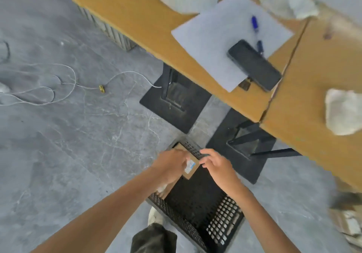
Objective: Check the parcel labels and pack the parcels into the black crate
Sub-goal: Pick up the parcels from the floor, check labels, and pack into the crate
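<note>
text: none legible | parcel (193, 173) label (190, 165): white and blue, too blurred to read

Sleeveless forearms (109, 203), dark trousers (154, 239) (olive-tinged), one pale shoe (155, 216).

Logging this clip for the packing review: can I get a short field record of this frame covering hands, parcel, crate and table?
left hand: grips the brown parcel
right hand: fingers at the parcel's far edge, grip unclear
parcel: label facing up, held over the crate
crate: black, mesh walls, on the floor
table: paper, phone, white bundle
</note>
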### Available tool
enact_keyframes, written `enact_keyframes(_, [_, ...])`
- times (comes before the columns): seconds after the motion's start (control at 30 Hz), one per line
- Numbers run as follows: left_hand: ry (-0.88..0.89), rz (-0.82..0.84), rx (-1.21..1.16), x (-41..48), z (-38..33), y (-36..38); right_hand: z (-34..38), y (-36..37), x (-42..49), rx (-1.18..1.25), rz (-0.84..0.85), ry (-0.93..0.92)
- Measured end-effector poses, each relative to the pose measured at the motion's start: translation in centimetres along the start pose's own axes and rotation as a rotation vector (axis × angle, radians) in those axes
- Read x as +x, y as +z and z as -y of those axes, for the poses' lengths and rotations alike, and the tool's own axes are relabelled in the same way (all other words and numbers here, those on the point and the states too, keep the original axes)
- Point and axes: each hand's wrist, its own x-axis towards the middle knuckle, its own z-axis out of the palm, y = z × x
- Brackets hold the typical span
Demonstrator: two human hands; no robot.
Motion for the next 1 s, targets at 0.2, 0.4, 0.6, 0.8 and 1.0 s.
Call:
enact_keyframes(0.2, [0.049,-0.235,0.011,-4.8,-11.8,-17.0,13.8,-10.9,-9.8,0.029,-0.173,-0.228])
enact_keyframes(0.4, [0.165,-0.505,-0.056,-10.8,-22.9,-28.2,20.4,-20.0,-21.7,0.163,-0.45,-0.373])
enact_keyframes(0.6, [0.49,-0.459,-0.059,-12.4,-34.0,-29.1,16.0,-25.0,-32.7,0.21,-0.756,-0.353])
enact_keyframes(0.8, [0.744,-0.384,0.041,-12.7,-44.9,-24.7,6.5,-28.6,-42.1,0.301,-1.025,-0.216])
enact_keyframes(1.0, [0.878,-0.305,0.055,-14.1,-57.3,-16.4,-3.8,-33.1,-50.5,0.347,-1.197,-0.138])
